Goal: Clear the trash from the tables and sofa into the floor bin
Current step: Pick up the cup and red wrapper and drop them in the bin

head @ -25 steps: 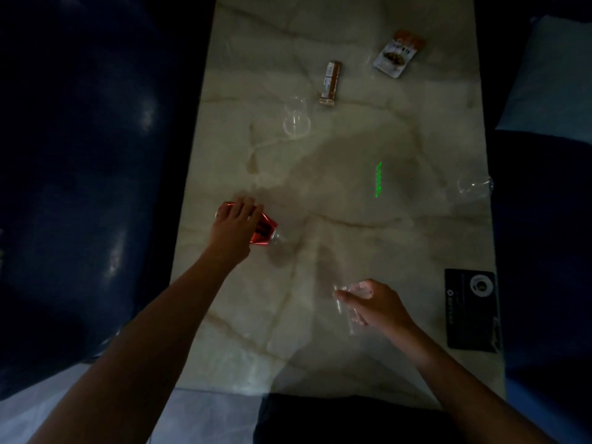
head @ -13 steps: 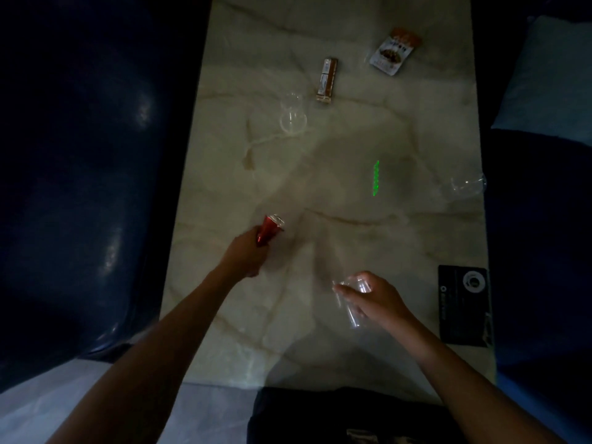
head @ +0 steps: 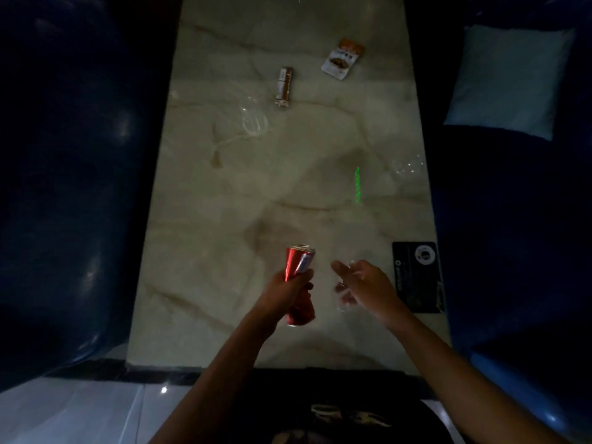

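My left hand [head: 288, 290] grips a crushed red can [head: 299, 264] above the near end of the marble table [head: 224, 251]. Just to its right, my right hand [head: 365, 283] holds a clear plastic cup [head: 344, 294], mostly hidden by the fingers. Further up the table lie another clear cup [head: 254, 121] on its side, a brown snack bar wrapper [head: 284, 86] and a white-and-orange snack packet [head: 342, 59]. A third clear cup [head: 407, 165] sits at the right edge. No floor bin is in view.
A black card [head: 416, 274] lies at the table's near right corner. Dark blue sofas [head: 64, 187] flank the table on both sides, with a pale cushion [head: 509, 81] on the right one. Pale floor tiles [head: 80, 415] show at the bottom left.
My left hand has lifted the red can off the table and drawn it back toward me, close to my right hand. The right hand still holds its cup.
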Available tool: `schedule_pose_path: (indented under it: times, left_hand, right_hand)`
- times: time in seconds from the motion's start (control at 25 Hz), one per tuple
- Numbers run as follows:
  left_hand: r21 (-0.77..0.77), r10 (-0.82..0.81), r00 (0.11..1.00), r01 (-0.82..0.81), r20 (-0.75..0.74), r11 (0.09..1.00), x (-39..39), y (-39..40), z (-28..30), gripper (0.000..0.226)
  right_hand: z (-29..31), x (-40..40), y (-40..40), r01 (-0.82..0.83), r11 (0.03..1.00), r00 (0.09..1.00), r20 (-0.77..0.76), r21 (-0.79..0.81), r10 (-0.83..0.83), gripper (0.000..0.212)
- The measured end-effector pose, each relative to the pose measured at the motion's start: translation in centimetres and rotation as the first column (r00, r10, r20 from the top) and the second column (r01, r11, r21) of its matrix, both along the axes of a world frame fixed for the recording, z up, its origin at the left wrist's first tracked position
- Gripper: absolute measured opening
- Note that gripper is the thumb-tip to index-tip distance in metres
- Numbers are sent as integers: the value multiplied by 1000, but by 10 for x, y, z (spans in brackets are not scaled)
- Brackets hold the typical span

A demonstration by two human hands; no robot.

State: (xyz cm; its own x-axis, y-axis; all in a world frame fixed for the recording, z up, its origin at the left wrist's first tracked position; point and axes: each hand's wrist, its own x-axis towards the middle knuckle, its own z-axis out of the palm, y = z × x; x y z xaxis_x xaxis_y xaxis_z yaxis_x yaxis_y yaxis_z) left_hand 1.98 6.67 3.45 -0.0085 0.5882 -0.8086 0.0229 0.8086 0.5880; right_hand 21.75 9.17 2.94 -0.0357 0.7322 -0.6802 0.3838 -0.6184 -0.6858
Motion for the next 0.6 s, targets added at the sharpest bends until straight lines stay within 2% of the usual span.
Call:
schedule_pose_path:
  times: [0.12, 0.24, 0.36, 0.44, 0.6]
  left_hand:
    - [13, -19, 1000, 19, -7, 1000, 38, -31, 15, 23]
    - [20, 74, 996, -73, -48, 997, 63, -63, 20, 16]
    - [9, 135, 987, -135, -91, 991, 71, -89, 23, 24]
    - [17, 145, 984, -144, -106, 989, 69, -111, 29, 22]
    - [47, 159, 985, -156, -62, 987, 48, -147, 33, 25]
  right_hand:
    - [8, 18, -19, -22, 1000, 997, -79, 2, 22, 79]
    - [10, 27, -41, -113, 993, 988, -105, 19, 114, 78]
    - [10, 27, -63, -206, 975, 976, -51, 85, 211, 71]
    - [10, 22, -82, -227, 968, 972, -30, 107, 231, 68]
    - [12, -1, -126, -260, 955, 966, 41, 142, 256, 66]
